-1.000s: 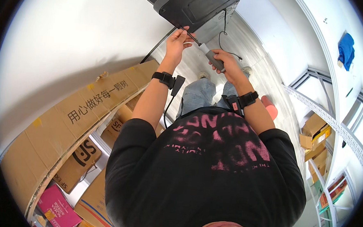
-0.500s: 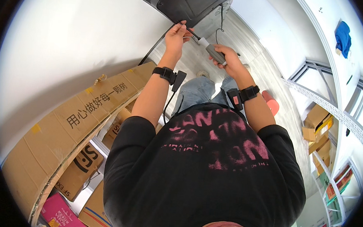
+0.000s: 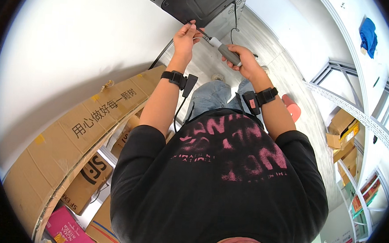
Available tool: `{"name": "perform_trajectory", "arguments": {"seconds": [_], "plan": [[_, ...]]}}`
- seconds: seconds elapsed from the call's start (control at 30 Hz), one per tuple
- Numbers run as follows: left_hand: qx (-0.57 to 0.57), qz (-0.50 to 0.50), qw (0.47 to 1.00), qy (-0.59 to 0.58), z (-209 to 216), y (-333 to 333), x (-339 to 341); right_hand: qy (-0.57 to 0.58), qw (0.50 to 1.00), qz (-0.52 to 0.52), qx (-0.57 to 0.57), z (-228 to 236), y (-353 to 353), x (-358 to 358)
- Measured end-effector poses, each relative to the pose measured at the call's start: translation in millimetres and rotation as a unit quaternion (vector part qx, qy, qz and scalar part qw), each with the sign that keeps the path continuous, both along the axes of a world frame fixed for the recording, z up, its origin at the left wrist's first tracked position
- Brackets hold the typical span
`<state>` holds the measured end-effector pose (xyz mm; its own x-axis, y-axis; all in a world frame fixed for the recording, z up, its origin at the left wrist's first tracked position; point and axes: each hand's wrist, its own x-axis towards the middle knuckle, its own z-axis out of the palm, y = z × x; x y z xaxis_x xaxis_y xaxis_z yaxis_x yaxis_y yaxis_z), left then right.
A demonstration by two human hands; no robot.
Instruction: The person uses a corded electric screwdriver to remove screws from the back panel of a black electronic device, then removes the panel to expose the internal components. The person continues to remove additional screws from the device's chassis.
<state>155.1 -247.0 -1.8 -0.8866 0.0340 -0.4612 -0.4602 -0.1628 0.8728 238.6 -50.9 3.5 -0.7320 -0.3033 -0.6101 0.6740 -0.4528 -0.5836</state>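
Observation:
A screwdriver (image 3: 228, 53) with a thick grey handle and a thin dark shaft points up and left. My right hand (image 3: 244, 60) is wrapped round its handle. Beside the far end of the shaft, my left hand (image 3: 184, 39) is closed, thumb and fingers pinched about the shaft near its tip. That tip meets the lower edge of a black panel-like case (image 3: 196, 5); whether a screw sits there is too small to tell. Black straps with small dark devices circle both my wrists.
A black cable (image 3: 235, 22) hangs from the case to the floor. On the left stands a large cardboard box (image 3: 57, 145), with smaller boxes beneath. White shelving (image 3: 357, 112) with cartons lines the right, and a red object (image 3: 293, 109) lies on the floor by my right forearm.
Both hands and the screwdriver have shifted slightly left and up, and the view has moved a little. The grip of each hand looks the same.

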Motion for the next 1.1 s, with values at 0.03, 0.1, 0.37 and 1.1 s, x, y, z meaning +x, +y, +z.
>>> {"name": "perform_trajectory", "arguments": {"seconds": [0.03, 0.1, 0.37, 1.1], "plan": [[-0.002, 0.0, 1.0, 0.002, 0, 0, 0, 0.0, 1.0, 0.0, -0.005, 0, 0, 0], [-0.008, -0.004, 1.0, 0.001, 1, 0, 0, -0.004, 1.0, 0.001, -0.008, 1, 0, -1], [0.004, -0.004, 1.0, -0.004, -4, -2, -1, 0.013, 0.999, 0.017, 0.035, 4, 1, -4], [0.037, 0.044, 0.998, -0.007, -1, 8, -7, 0.11, 0.981, 0.031, 0.158, 3, -11, 0]]}}
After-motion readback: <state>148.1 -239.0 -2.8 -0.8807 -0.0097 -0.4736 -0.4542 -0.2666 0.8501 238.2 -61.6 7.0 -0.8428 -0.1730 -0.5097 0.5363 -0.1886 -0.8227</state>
